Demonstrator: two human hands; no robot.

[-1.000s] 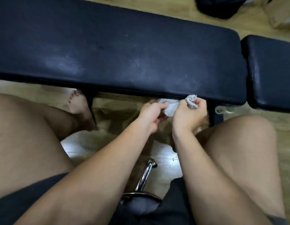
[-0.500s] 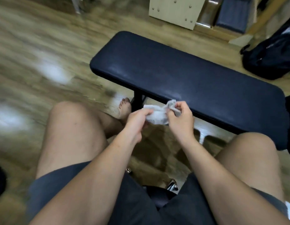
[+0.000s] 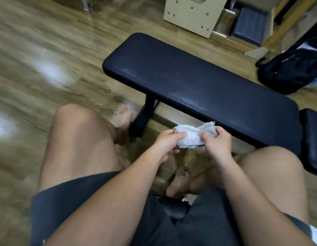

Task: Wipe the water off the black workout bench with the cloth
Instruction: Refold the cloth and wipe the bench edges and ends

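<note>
Room: wood-look floor (image 3: 47, 50), cream studded panel (image 3: 191, 16) & dark bag (image 3: 292, 68) at back.
Worktop (image 3: 198, 82): black padded workout bench, long, runs diag. across view; 2nd pad (image 3: 312, 139) just beside its rt end.
Cloth pos.: cloth (image 3: 191, 137) is held up between both hands, above the knees, just in front of worktop's near edge. Doesn't seem to touch it.
Grip: left hand (image 3: 164, 144) pinches cloth's left end, thumb on top. Right hand (image 3: 216, 144) has fingers curled round the rt end. Both grips are clenched on cloth.
Handling: prob. light, limp, no shape of its own; damp or dry, can't tell. Best bunched into a pad under one palm, not held by a frayed corner.
Cloth look: small, pale grey-white, crumpled, frayed edge sticking up at rt.
Worktop look: smooth, vinyl-like, w/ faint pale streaks near left end & mid near edge. Could be water film, so likely slick.
</note>
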